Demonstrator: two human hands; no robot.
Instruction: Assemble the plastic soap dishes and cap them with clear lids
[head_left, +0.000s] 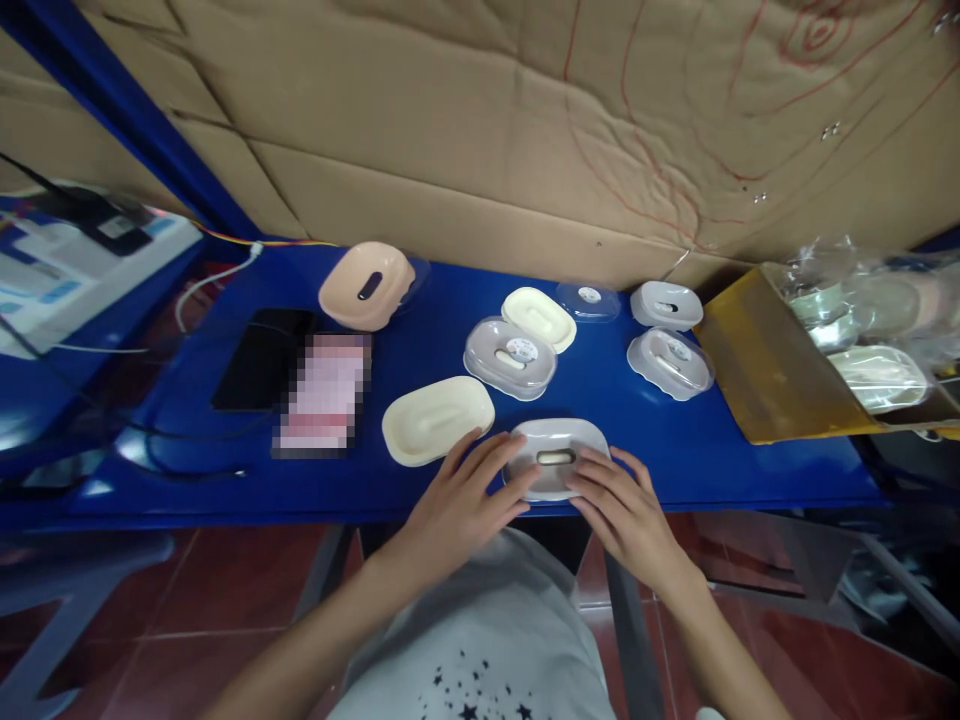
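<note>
A pale grey dish (553, 488) lies level at the front edge of the blue bench (600, 395), a little right of its middle, with both hands on it. The left hand (465, 505) covers its left end and the right hand (634, 520) its right end, fingers slightly spread over rim and hollow; whether they pinch it from beneath, I cannot tell. A cream strip shows in the slot at its centre, between the two sets of fingertips. For good control, the ends want light, equal pressure, with the fingertips kept off the slot so that the strip's seat can be seen; a hard push on one side could tip the dish or slide it off the edge (it sits very near it, so drawing it slightly inward would be safer). A shallow cream tray (431, 425) lies just beside the left fingers, close enough to be nudged by a wide wrist movement. Behind the dish are a clear-covered dish (499, 375) and, touching it, a cream dish (538, 315), with a loose clear lid (600, 305) near the back edge. Two more covered dishes (667, 380) stand towards the back right corner, beside an open carton (787, 390). A peach dish (352, 300) rests near the back edge on the left, well apart from the hands.
</note>
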